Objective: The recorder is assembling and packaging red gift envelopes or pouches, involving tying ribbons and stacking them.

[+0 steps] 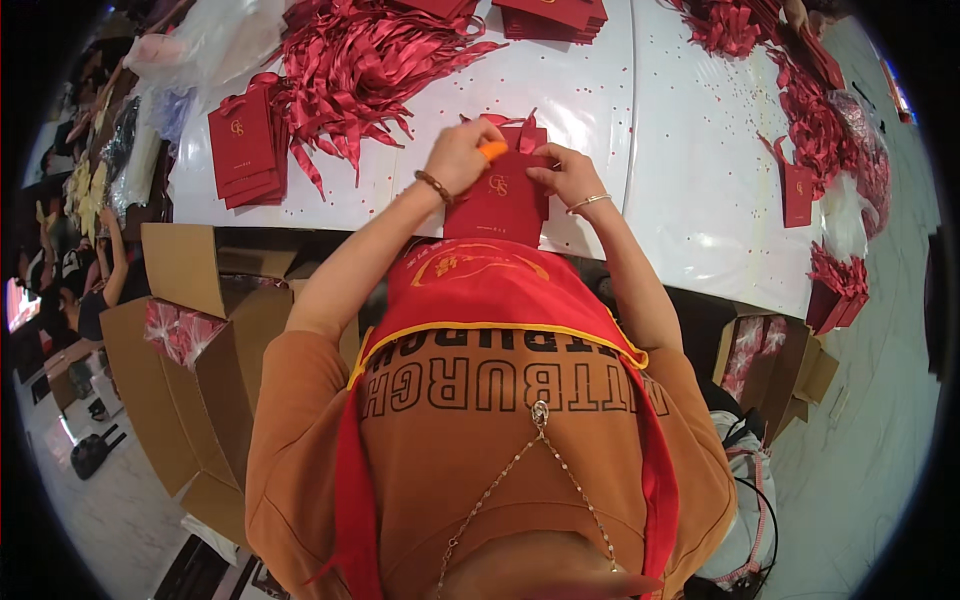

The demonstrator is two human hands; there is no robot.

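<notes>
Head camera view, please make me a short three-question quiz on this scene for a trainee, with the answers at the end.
1. Multiple choice: What colour is the small item by the left hand?
A) Green
B) Orange
C) Blue

2. True or false: The right hand is at the upper part of the red bag in front of the apron.

3. Short answer: Which wrist wears the beaded bracelet?

Key:
1. B, orange.
2. True; its fingers are near the bag's upper right edge.
3. The left wrist.
</notes>
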